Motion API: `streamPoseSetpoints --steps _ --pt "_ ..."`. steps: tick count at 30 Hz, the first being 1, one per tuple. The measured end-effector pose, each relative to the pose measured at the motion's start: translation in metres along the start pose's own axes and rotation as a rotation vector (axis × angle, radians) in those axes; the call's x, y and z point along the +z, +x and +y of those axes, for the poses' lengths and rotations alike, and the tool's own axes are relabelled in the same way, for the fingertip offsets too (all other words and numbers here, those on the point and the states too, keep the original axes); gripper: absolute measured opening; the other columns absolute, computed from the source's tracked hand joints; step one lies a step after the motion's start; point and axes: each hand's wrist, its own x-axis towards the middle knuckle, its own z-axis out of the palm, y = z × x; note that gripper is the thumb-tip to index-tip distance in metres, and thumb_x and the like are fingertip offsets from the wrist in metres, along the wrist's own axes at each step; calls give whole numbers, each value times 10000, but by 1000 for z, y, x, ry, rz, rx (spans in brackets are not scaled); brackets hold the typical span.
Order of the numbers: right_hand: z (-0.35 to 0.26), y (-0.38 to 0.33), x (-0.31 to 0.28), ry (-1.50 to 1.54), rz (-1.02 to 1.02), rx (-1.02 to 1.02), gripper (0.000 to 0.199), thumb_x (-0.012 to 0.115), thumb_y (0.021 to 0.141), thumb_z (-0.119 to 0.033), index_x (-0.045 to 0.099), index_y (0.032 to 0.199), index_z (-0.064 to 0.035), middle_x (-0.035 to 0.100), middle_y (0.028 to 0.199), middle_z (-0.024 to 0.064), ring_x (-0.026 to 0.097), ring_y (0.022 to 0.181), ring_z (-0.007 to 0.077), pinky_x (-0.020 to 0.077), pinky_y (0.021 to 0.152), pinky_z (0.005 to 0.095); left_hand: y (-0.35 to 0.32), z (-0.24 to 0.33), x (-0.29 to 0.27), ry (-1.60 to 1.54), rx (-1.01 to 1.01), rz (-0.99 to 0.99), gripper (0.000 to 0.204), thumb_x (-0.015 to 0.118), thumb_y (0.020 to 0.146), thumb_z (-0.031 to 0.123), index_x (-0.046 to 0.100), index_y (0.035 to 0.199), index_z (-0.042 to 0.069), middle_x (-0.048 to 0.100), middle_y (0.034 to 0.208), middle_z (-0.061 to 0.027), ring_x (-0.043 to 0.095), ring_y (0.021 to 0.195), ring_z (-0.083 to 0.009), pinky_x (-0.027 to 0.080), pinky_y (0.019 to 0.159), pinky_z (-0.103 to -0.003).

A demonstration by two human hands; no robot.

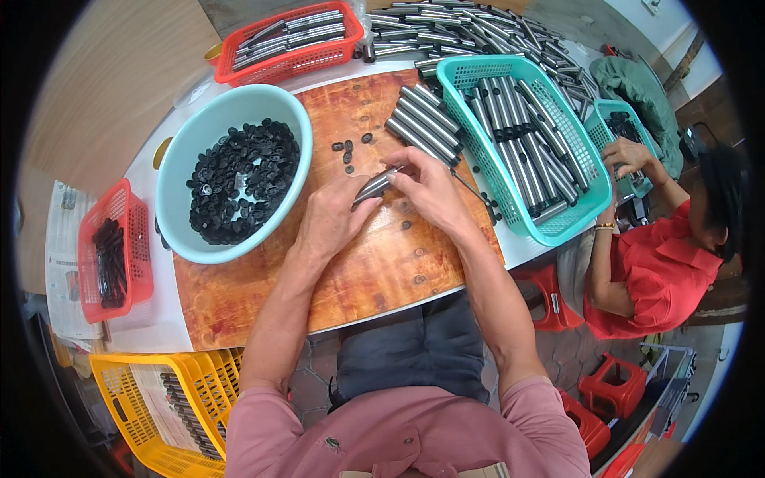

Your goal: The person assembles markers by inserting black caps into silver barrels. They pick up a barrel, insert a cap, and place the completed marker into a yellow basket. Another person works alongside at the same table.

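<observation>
Over the middle of the wooden counter [374,271], the left hand [335,219] and right hand [426,187] both close their fingers on one metal tube [374,187], with the bowl of black caps [239,179] at left and the teal basket of tubes [518,143] at right, both within easy reach.

A small assembly workshop, run by hand. A wooden desk [374,263] carries bulk parts sorted in plastic baskets: a teal basket [586,211] and a red basket [291,64] full of metal tubes [522,147], and a basin [179,171] of black caps [243,179]. A co-worker [661,271] sits beside on low red stools [550,299].
</observation>
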Motion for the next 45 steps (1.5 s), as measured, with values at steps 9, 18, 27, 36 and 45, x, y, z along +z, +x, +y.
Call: streamPoseSetpoints --steps 9,18,27,36,45 --pt "2 -6 -12 -9 -131 47 356 589 900 84 614 1253 52 681 1126 112 677 1023 177 562 887 308 -3 5 8 109 78 -13 324 830 772 102 683 1046 11 656 900 -161 657 852 -362 541 765 -442" --pt "12 -11 -10 62 -106 26 353 601 894 109 616 1239 34 670 1131 95 671 1045 175 557 913 310 -3 9 8 102 55 -32 313 804 806 95 674 1078 9 647 966 -171 650 908 -368 529 799 -447" --pt "-2 3 -12 -247 -71 -107 226 630 897 -31 667 1108 42 704 1005 160 698 972 270 553 866 381 -2 17 8 103 -7 -51 290 807 823 146 722 1076 32 669 976 -137 675 896 -346 547 790 -430" --pt "11 53 35 -596 111 -198 197 597 962 -173 609 964 24 674 974 236 651 958 433 511 832 532 0 17 8 195 25 -82 277 803 822 155 721 1060 38 675 986 -134 672 916 -356 546 807 -438" --pt "21 53 36 -604 214 -292 170 525 987 -132 579 976 28 657 941 243 628 929 435 490 810 537 1 16 12 162 21 -43 253 810 816 154 709 1011 26 644 920 -134 648 885 -347 521 790 -438"
